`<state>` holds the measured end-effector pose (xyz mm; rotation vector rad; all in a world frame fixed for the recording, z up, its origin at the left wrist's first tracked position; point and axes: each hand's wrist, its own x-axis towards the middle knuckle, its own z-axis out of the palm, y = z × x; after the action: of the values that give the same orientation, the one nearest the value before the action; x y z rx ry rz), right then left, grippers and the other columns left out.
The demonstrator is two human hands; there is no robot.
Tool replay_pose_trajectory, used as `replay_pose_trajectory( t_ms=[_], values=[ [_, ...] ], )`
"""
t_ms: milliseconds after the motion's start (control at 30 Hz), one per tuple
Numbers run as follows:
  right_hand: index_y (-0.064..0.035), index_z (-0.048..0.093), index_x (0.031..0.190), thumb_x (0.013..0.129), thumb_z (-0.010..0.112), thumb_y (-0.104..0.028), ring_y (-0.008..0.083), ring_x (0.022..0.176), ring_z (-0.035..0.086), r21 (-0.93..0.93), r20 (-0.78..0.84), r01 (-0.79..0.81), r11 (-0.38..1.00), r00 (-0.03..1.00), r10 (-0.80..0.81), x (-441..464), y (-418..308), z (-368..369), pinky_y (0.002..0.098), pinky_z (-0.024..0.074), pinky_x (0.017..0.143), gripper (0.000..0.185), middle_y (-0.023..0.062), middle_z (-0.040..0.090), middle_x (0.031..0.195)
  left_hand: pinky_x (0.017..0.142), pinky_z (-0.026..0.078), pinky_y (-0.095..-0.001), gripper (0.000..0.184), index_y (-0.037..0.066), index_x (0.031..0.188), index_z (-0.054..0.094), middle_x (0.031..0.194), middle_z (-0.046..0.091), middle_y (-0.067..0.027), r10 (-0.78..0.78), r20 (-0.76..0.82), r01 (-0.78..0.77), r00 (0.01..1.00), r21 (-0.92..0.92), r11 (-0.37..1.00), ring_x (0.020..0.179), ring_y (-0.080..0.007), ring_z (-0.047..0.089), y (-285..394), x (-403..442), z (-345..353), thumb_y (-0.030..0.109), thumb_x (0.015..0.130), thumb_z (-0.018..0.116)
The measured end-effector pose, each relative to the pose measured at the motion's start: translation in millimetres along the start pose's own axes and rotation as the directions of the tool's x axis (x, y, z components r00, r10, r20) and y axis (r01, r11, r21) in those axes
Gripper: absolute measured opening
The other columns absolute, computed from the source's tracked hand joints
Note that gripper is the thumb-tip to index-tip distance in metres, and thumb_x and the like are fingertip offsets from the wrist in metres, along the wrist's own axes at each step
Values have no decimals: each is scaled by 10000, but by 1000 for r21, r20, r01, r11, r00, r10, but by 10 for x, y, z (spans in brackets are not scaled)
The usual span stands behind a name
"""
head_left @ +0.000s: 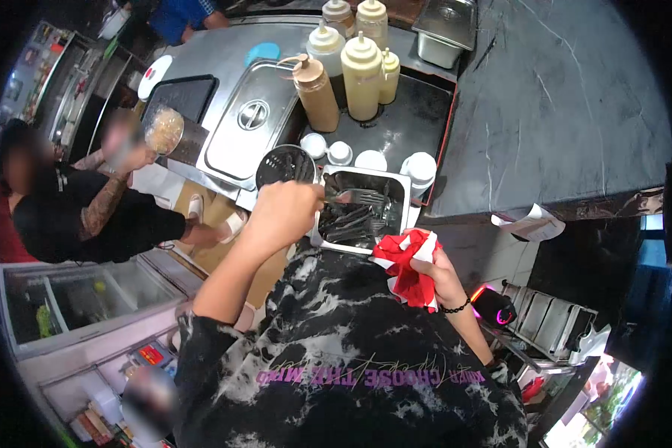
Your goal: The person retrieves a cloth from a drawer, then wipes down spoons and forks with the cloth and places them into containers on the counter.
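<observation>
My left hand (287, 213) is closed on the handle of a fork (362, 196), whose tines point right over a small steel pan (405, 196). Several more pieces of dark-looking cutlery (347, 226) lie jumbled inside that pan. A red and white cloth (411, 269) is bunched in my right hand (442, 278), at the pan's near right corner. Just beyond my left hand stands a round perforated holder (265, 168) with dark contents that I cannot make out.
Several sauce bottles (362, 78) stand on a dark tray behind the pan, with white lidded cups (418, 170) nearby. A lidded steel container (250, 119) is to the left. A co-worker (89, 201) at far left holds a clear bag of food (164, 131). A dark counter (560, 112) extends right.
</observation>
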<state>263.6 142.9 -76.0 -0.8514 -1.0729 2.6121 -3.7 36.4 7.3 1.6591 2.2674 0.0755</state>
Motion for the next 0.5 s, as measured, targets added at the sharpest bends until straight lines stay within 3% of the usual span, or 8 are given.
replay_pose_trajectory(
  t_ms=[33,67,100,133,267,400,467,500],
  values=[
    [-39,355,1267,798,562,-32,187,1090,498,8,-5,11,1000,1000,-11,2,-2,12,330,369,961,513,93,505,1172,559,476,-330,166,-12,781,591,683,641,-109,-9,66,21,998,-192,981,636,-206,637,-59,0,32,145,821,554],
    [-31,352,1273,802,548,-36,195,1105,492,89,-19,-12,996,1000,14,11,-23,22,333,369,963,510,97,500,1188,554,484,-290,171,-21,838,594,675,635,-91,24,197,116,980,-669,734,612,-158,624,-141,-4,137,134,869,530],
    [-23,348,1278,806,534,-41,202,1119,487,169,-32,-34,985,999,40,14,-42,49,337,369,965,508,101,495,1205,548,485,-267,161,-24,883,589,679,631,-86,41,295,226,955,-805,548,605,-141,617,-131,-33,172,114,886,504],
    [-23,348,1278,806,534,-41,202,1119,487,179,-42,-22,984,999,30,6,-72,88,337,369,965,508,101,495,1205,543,486,-244,161,-26,927,584,684,628,-81,82,388,342,918,-879,332,597,-123,609,-107,-70,197,93,902,479],
    [-15,359,1277,811,504,-62,220,1137,478,227,-75,38,973,997,-22,33,-118,162,348,350,983,491,109,493,1220,454,450,-209,252,-4,1116,524,691,609,-83,217,363,367,906,-930,25,499,-125,574,-23,-159,233,144,935,430],
    [-9,374,1264,793,507,-50,229,1116,496,218,-135,130,967,986,-102,-99,-237,-84,357,363,971,491,120,506,1207,419,420,-200,265,44,1163,505,697,586,-62,97,331,336,939,-941,-47,453,-113,533,331,-124,354,145,945,393],
    [-6,373,1263,798,513,-49,239,1108,502,254,-191,181,950,972,-134,-206,-320,-70,373,385,956,488,126,502,1213,466,434,-234,279,59,1187,482,688,572,-66,94,371,368,924,-929,43,510,-112,545,424,-142,305,145,930,416],
    [-5,373,1264,805,521,-54,245,1104,505,249,-230,225,942,958,-168,-258,-311,-97,381,400,945,486,131,500,1214,515,446,-276,307,62,1210,457,694,578,-100,54,347,291,936,-853,434,567,-164,573,469,-163,274,141,914,437]
  ],
)
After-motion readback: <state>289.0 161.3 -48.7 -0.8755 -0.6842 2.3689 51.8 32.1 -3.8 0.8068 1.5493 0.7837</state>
